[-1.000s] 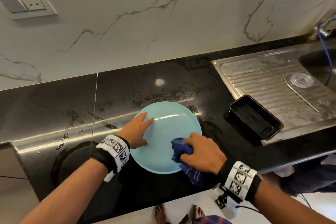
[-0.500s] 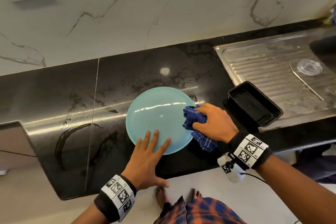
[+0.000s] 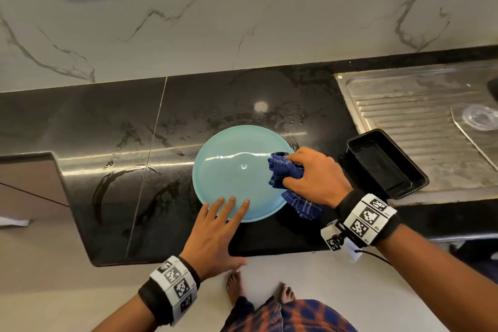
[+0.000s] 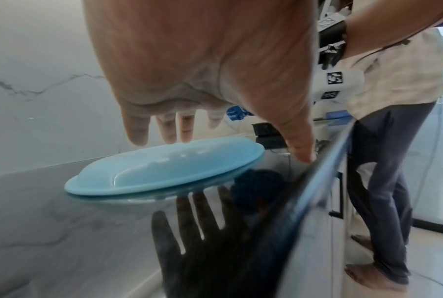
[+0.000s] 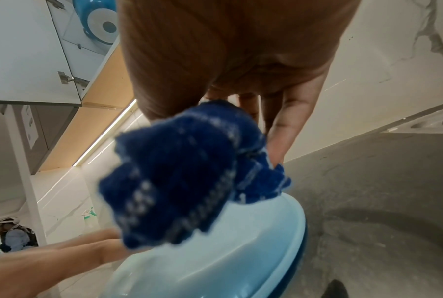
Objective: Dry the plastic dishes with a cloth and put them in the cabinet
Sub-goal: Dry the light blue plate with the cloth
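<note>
Head view: our left hand [image 3: 213, 234] flat, fingers straight on light-blue plate's [image 3: 231, 170] near rim; right hand [image 3: 318, 175] gripped blue checked cloth [image 3: 283, 170] at its right edge.

Cloth [image 3: 286, 171] in right hand [image 3: 318, 177] on plate [image 3: 237, 170]

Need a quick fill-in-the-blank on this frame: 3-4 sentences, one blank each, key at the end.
1. The right hand grips a bunched ____ checked cloth against the plate.
2. The left hand lays straight fingers on the plate's ____ edge, the one closest to the person.
3. The plate lies on the wet ____ countertop.
4. The black tray sits to the ____ of the plate, partly on the steel drainboard.

Missing words: blue; near; black; right
</note>
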A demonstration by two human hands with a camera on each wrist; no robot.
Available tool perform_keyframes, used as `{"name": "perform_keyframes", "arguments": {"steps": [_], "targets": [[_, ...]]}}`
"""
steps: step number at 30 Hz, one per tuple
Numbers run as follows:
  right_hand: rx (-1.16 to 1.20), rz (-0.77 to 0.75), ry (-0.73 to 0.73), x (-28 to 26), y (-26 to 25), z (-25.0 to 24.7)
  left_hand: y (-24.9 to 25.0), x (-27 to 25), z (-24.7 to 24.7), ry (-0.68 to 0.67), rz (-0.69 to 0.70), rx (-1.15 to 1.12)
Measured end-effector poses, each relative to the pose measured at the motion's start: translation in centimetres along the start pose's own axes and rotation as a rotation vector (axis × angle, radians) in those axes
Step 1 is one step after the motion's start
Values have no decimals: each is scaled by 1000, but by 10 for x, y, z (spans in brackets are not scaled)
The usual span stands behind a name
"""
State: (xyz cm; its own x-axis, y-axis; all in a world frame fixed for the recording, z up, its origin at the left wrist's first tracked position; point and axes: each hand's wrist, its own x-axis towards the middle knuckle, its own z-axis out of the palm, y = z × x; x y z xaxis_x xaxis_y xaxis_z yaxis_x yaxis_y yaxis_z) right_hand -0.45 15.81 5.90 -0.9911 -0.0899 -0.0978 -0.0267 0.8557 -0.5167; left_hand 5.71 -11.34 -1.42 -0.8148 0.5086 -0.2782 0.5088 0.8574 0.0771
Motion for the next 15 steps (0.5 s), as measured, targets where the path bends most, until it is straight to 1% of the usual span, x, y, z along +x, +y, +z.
{"name": "perform_keyframes", "arguments": {"steps": [2, 3, 6, 8, 11, 15], "targets": [[-37, -6, 14, 2, 3, -4, -4, 16, -12, 27, -7, -15], [-49, -5, 23, 4, 5, -7, -5, 25, -17, 15, -17, -40], [-68, 8, 43, 8, 8, -12, -1, 50, -23, -46, -34, -84], [-70, 17, 50, 9, 10, -14, 3, 56, -21, -99, -53, -83], [-68, 16, 48, 9, 10, -14, 8, 46, -13, -74, -58, -89], [-64, -4, 33, 6, 7, -7, 12, 10, 3, -26, -28, -88]]}}
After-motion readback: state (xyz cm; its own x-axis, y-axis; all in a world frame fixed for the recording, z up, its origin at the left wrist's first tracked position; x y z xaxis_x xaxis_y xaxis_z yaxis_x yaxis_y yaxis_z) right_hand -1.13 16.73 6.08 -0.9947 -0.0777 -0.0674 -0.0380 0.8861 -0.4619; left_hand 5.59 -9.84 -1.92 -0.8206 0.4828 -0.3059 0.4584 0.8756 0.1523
